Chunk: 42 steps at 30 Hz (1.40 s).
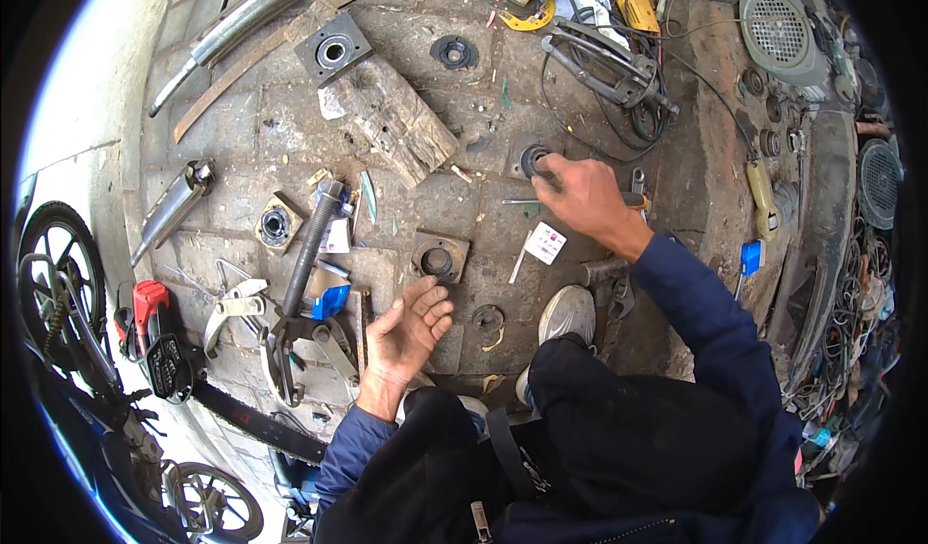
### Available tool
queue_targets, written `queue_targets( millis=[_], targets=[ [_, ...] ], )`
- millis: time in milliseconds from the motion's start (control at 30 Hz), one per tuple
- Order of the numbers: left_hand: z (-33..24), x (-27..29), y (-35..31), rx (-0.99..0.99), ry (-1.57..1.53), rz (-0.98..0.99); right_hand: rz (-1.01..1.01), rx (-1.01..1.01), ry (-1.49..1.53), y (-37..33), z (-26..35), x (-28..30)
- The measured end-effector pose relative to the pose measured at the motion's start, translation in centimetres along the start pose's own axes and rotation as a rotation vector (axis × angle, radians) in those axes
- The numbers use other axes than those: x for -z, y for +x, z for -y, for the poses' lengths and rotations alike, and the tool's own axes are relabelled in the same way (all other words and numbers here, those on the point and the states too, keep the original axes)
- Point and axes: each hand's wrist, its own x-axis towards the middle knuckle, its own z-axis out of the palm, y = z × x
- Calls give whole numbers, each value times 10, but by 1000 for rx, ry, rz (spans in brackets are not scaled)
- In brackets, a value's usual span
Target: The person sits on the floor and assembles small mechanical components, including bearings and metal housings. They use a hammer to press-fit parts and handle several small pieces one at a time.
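My right hand [585, 196] is closed, its fingertips pinching the edge of a dark ring [531, 160] at a square metal plate on the ground. How much of the ring the fingers cover is hidden. My left hand [411, 331] is open, palm up and empty, just nearer to me than a square flange block [440, 257] with a round bore. A screwdriver [522, 202] lies partly under my right hand. Beside it is a small white printed box [547, 243]. Another square block with a bearing [276, 224] rests farther left.
A worn wooden block [391, 118] with a square bearing housing [333, 51] at its end lies ahead. At left are a gear puller [309, 254] and a chainsaw [169, 355]. A cabled power tool [614, 70] stands far right. Motorcycle wheels [63, 273] border the left.
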Motion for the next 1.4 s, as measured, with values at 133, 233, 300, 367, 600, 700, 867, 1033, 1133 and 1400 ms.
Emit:
queue_targets(
  millis=[133,233,300,367,600,700,867,1033,1133,1400],
  targets=[
    [0,-1,0,-2,1,3,-37,-155,483,0,1,19],
    [0,-2,0,0,7,6,97,-407,1085,-2,-5,34],
    [0,-3,0,3,10,4,221,-532,1434,-3,-10,38],
    [0,-3,0,6,9,-1,294,-551,1701,-4,-15,35],
    [1,-3,-1,-2,14,3,400,-553,1954,-7,-20,15],
    [1,-4,-2,-3,17,-4,425,-560,1951,-9,-18,14],
    [1,-5,-2,-5,23,-4,439,-519,1993,-12,-15,12],
    [1,-4,-2,-4,24,2,441,-520,1983,-14,-16,11],
    [1,-3,-2,-3,25,-4,446,-497,2006,-15,-16,10],
    [1,-1,-2,-2,19,7,432,-533,1853,-19,-9,12]
  ],
)
